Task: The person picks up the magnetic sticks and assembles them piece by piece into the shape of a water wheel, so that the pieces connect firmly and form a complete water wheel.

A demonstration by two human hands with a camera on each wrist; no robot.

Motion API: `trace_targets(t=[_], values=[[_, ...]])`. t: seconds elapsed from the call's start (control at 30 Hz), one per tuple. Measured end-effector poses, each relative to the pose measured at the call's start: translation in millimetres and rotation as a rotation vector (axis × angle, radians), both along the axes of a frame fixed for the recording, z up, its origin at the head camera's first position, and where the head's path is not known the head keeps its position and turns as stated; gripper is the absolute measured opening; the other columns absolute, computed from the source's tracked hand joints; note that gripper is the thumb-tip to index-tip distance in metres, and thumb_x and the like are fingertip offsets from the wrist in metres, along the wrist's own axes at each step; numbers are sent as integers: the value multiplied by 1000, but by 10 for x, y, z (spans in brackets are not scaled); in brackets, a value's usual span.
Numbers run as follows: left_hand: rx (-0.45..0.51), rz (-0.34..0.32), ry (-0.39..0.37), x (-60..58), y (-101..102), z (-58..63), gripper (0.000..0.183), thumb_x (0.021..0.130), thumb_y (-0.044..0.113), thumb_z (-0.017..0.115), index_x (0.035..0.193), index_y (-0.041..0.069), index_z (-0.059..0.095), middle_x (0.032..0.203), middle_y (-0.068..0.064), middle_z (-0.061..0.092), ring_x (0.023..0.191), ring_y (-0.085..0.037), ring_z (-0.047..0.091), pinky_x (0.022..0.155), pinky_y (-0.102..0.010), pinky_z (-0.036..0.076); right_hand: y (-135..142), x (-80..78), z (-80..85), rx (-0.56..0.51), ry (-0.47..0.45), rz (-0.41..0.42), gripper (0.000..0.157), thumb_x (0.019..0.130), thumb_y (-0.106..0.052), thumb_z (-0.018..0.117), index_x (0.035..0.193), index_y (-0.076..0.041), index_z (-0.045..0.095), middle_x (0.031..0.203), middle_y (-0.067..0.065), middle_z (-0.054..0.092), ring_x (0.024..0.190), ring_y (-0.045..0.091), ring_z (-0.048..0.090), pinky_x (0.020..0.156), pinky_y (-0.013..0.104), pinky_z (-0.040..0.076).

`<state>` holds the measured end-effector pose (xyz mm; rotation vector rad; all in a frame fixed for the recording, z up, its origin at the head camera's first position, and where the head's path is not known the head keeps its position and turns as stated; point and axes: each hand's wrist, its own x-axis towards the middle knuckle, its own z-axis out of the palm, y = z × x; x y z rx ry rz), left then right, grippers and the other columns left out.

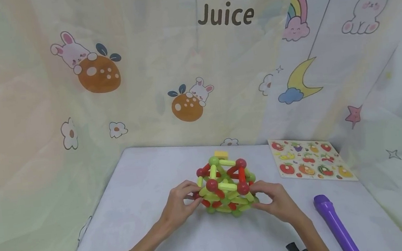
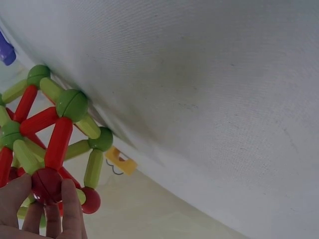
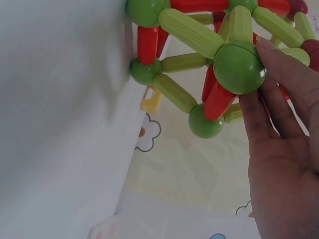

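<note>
A ball-and-stick construction toy (image 1: 227,187), built of red and green balls joined by red and yellow-green rods, stands near the middle of the table between both hands. From its left side my left hand (image 1: 179,204) grips it; the left wrist view shows thumb and fingers around a red ball (image 2: 46,186). On the opposite side my right hand (image 1: 278,201) holds the toy low down. In the right wrist view, thumb and fingers pinch a green ball (image 3: 239,68) at a corner. Much of the toy's far side is hidden behind its nearer rods.
Behind the toy is a small yellow block (image 1: 221,154). A board with fruit pictures (image 1: 309,160) lies at the back right of the white table (image 1: 147,170). A purple stick with a thicker rounded end (image 1: 335,221) lies right of my right forearm. Printed cloth hangs around the table.
</note>
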<state>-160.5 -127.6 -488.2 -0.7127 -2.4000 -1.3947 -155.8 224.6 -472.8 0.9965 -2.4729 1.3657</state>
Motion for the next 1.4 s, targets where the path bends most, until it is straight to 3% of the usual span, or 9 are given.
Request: trace_targets(t=[0.23,0.57,0.83,1.07,1.4], values=[[4,-7,6,-11,-8,-8,30,89,4,88,117,13,82,109,6,74,97,-11,75,81,-28,65,-31,14,1,-17,8,-40,41,83,2,89,118,-15,79,112,-1,79,105,13,74,98,25,59],[2,-14,0,-12,-3,-16,30,89,4,88,117,13,81,110,6,74,98,-12,75,81,-25,64,-43,23,-28,-6,34,-62,40,84,1,90,118,-17,80,113,-2,79,104,11,73,97,20,58],[-4,-6,2,-5,-7,5,30,89,5,89,117,12,81,110,5,74,98,-12,75,80,-26,64,-60,71,-13,82,68,-104,50,77,-6,97,123,-17,79,124,1,77,115,12,73,101,18,53],[-4,-2,6,-6,-7,10,30,89,5,89,117,12,81,110,5,74,98,-12,75,80,-22,63,-73,86,-21,90,120,-120,48,78,-4,96,122,-15,80,123,3,78,109,15,77,98,20,56],[18,-19,12,8,-4,6,28,89,3,88,116,10,81,110,4,73,96,-13,75,80,-20,62,-96,85,-37,80,181,-164,31,87,-4,89,116,-13,83,117,2,81,108,19,78,97,13,53]])
